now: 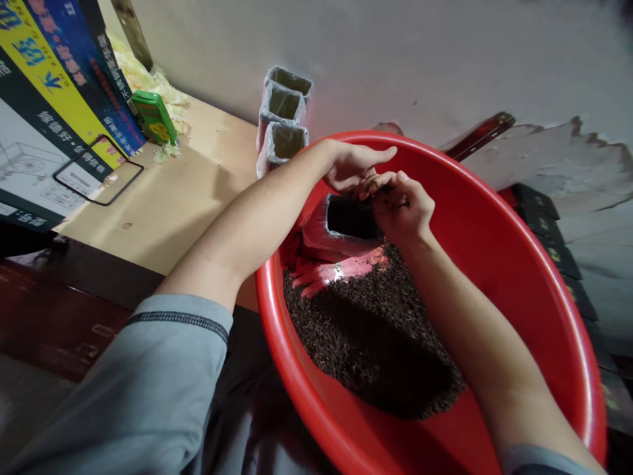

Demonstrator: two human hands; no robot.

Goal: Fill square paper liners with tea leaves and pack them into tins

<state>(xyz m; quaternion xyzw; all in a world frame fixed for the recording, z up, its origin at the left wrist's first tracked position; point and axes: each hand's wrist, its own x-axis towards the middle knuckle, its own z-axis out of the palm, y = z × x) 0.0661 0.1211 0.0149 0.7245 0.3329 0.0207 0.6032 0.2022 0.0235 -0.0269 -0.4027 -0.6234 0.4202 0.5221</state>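
Note:
Inside a large red plastic basin [277, 310] lies a heap of dark, dry, loose bits [361, 336], perhaps tea leaves. An upright, clear plastic-lined bag [321, 231] with a square mouth stands on the heap's far side. My left hand [352, 168] is above the bag, thumb stretched out and fingers loosely bent towards my right hand. Dark crumbs show in the palm of my right hand [404, 204], whose fingers are curled over the bag's right edge. The fingertips of both hands meet or nearly meet. Below them, the bag's inside is in deep shadow.
Several similar square bags [285, 142] stand in a row on a wooden board [198, 178] at the basin's far left. A green packet [154, 117] and a printed carton [64, 99] are further left. Behind the basin, a dark bar [482, 135] leans near the wall [395, 72].

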